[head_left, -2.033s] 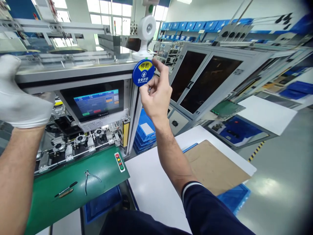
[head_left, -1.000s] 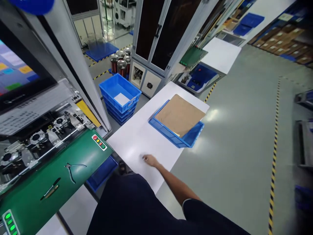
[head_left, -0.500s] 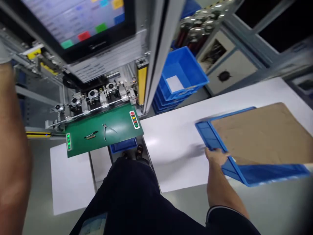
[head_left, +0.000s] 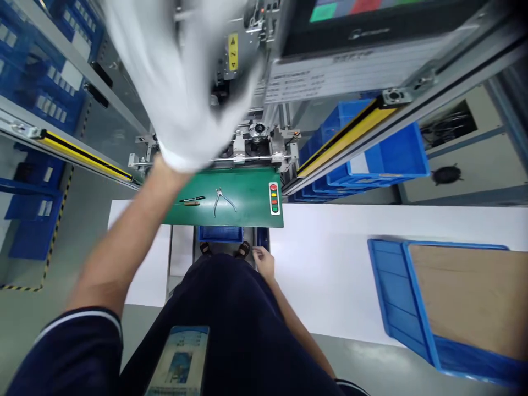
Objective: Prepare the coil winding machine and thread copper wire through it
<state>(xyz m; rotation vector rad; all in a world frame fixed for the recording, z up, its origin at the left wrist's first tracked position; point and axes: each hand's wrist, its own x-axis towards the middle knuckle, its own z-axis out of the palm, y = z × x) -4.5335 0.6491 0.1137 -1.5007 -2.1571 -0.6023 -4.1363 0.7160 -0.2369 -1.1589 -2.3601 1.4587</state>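
Note:
My left hand (head_left: 181, 104), in a white glove, is raised in front of the machine, smeared by motion. Its thumb stands apart from the fingers, and I see nothing held in it. Below it is a green work surface (head_left: 251, 184) with blue-handled pliers (head_left: 220, 199), a black pen (head_left: 193, 199) and a thin brown-handled tool (head_left: 191, 204). My bare right hand (head_left: 265, 265) is low beside my knee, at the left edge of the white table (head_left: 322, 264). Its fingers are loosely bent and partly apart, with nothing visible in them.
A blue crate (head_left: 391, 297) with brown cardboard (head_left: 474, 297) on it stands at the right. Stacked blue bins (head_left: 396, 154) lie behind the table. Yellow-faced bars (head_left: 346, 140) and metal posts frame the machine. A button panel (head_left: 274, 198) sits on the green surface.
My right hand has let go of the blue crate and moved left to beside my knee. My gloved left hand has come into view before the machine. The view has turned left.

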